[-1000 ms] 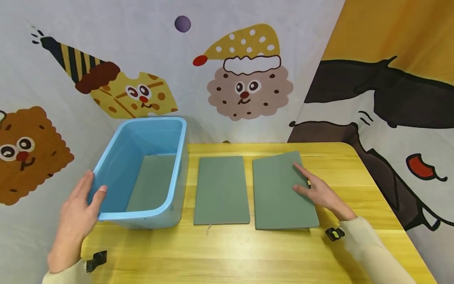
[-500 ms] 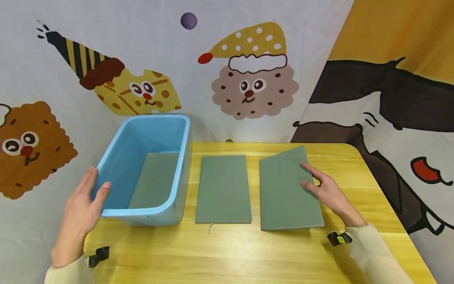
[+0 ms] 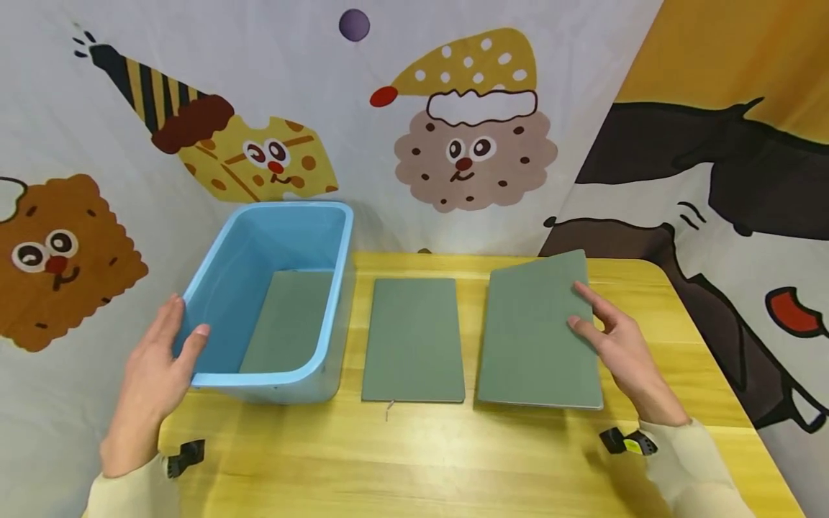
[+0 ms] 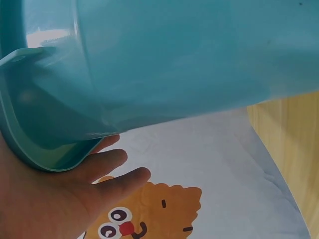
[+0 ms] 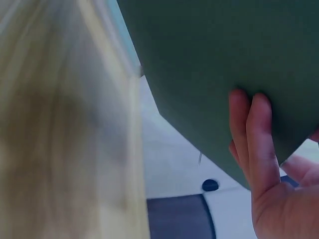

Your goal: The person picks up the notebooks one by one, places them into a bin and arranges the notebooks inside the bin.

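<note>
With its thumb inside and fingers outside, the left hand [image 3: 152, 356] grips the near-left rim of a light-blue plastic bin [image 3: 272, 378], probably steadying it. Right hand [image 3: 624, 352] pinches the right edge of a thin grey-green rectangular notebook [image 3: 540, 338], fingers underneath, likely for lifting clearance; its left-edge contact with the yellow wood-grain surface [image 3: 414, 460]: can't tell. Matching flat notebook [image 3: 414, 342] lies between. Grey-green flat item [image 3: 291, 320] on bin floor, right side hidden by bin wall. Pale thin strand [image 3: 390, 410] too small to identify.
</note>
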Motion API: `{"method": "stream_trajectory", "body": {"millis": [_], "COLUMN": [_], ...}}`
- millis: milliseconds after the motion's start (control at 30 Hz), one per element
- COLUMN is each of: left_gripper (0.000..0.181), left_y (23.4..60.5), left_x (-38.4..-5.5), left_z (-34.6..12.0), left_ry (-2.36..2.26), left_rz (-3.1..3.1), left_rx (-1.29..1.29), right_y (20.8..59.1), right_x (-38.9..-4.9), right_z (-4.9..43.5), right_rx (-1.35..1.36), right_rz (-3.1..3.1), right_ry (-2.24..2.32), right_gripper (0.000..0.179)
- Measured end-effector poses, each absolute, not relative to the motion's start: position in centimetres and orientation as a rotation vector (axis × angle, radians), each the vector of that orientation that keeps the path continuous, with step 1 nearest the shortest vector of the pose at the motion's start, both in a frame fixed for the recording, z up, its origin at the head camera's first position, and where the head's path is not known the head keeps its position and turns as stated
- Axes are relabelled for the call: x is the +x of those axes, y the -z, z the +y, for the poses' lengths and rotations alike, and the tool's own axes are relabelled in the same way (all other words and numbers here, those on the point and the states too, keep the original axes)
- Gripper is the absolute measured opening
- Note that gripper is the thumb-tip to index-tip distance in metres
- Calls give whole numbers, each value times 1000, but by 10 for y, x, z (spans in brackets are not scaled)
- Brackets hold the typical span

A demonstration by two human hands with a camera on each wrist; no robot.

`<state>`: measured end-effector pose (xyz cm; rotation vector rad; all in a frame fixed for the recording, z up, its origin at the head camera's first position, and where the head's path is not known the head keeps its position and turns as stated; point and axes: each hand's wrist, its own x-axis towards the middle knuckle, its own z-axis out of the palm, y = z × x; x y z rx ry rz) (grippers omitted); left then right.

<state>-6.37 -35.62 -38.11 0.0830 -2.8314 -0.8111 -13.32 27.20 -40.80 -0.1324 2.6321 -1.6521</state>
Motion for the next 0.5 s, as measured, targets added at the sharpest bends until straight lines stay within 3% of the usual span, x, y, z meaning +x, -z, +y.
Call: {"method": "stream_trajectory", "body": {"millis": [500], "left_gripper": [69], "left_y": [385], "left_x": [-61], "left_z": [-358], "left_ry": [793], "left_rz": [-2828], "left_rx": [58], "right_y": [371], "right_x": [-123], "right_z": [220], "right_rx": [-253], "right_rz": [2242], "right_ry": [2213], "right_gripper": [64]}}
